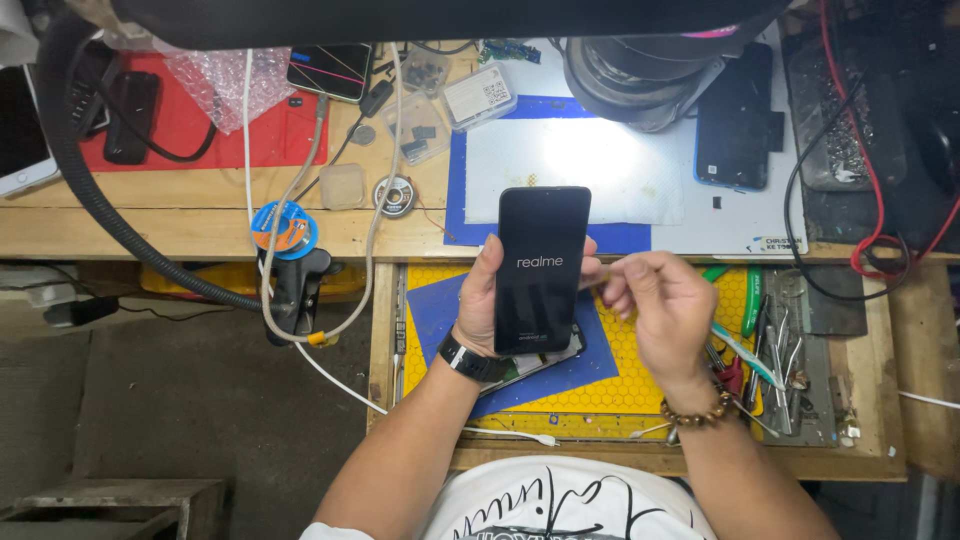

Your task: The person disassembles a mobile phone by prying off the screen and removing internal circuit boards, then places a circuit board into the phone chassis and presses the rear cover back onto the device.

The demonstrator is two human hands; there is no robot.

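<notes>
My left hand [478, 300] holds a black smartphone [541, 268] upright, its dark screen facing me with a small white logo lit on it. A black band sits on that wrist. My right hand [660, 305] is curled at the phone's right edge, fingertips pinched on something small and thin by the phone's side; I cannot tell what it is. A beaded bracelet is on the right wrist. Under the phone, another flat device [530, 365] lies partly hidden on a blue mat [440, 310].
An open drawer with a yellow honeycomb liner [640, 385] holds tweezers and hand tools [775, 360] at right. The wooden bench above carries a blue work mat [610, 170], a second phone [735, 125], small plastic boxes [420, 125], solder reels [284, 228], cables and a red mat [200, 130].
</notes>
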